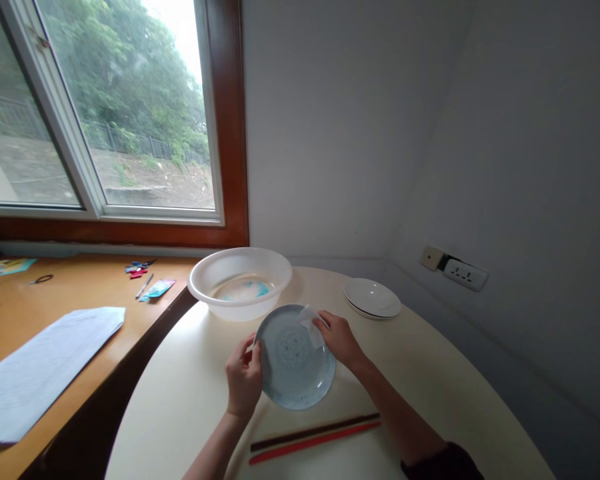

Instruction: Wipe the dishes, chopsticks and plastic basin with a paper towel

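Observation:
A pale blue-grey plate (293, 373) with a speckled pattern at its centre is held tilted above the round table. My left hand (245, 377) grips its left rim, thumb on the face and fingers behind. In my right hand (337, 337) a white tissue (310, 323) is pinched, and it lies against the plate's upper right part. Just beyond the plate stands a translucent white basin (200, 290) with a blue patch visible inside near the bottom.
White plates (373, 297) are stacked at the table's back right. A dark stick and a red stick (315, 443) lie near me on the round table (165, 400). On the wooden desk (90, 347) are folded cloth or paper (45, 373), a blue packet (157, 290) and scissors (43, 279).

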The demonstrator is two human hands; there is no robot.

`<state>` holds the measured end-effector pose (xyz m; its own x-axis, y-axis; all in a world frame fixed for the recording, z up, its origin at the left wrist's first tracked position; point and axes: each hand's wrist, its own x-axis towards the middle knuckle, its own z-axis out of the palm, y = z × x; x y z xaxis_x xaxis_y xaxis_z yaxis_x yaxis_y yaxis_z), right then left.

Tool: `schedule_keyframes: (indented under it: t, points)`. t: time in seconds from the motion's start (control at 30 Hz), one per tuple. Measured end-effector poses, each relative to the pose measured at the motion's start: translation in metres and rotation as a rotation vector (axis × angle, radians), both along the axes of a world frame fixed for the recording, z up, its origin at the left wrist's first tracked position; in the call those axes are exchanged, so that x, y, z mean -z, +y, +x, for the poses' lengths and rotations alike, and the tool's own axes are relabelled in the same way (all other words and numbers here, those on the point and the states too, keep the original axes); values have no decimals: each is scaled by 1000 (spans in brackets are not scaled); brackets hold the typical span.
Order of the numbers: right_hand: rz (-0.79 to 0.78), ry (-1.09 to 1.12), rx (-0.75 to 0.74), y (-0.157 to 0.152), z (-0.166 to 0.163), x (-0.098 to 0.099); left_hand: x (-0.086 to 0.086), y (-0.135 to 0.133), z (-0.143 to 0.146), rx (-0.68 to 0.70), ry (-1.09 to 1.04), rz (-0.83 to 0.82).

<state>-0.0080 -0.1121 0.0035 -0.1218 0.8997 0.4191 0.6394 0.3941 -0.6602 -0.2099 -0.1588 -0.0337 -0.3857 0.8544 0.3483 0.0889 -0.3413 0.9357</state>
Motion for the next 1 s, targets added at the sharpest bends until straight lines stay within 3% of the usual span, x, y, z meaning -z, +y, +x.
schedule_keyframes:
  t: [0.1, 0.2, 0.33, 0.47, 0.6, 0.77, 1.0]
  points:
    - [-5, 65, 46, -6, 0, 10, -1, -2, 0, -2, -31, -18]
    - [-9, -9, 95, -5, 2, 6, -1, 0, 0, 68, -57, -67]
    - [-7, -210, 77, -2, 3, -22, -2, 4, 1, 215, -114, -87]
    - [-5, -402, -101, -5, -5, -55, -9, 1, 3, 385, -143, -182]
    - [-4, -478, -216, -11, -21, -76, -14, -1, -4, 501, -326, -361]
    - [-38, -424, -166, -14, -35, -79, -10, 5, -12, 362, -330, -345]
    - [-55, -212, 4, -20, -29, -56, -4, 5, -5, 174, -250, -281]
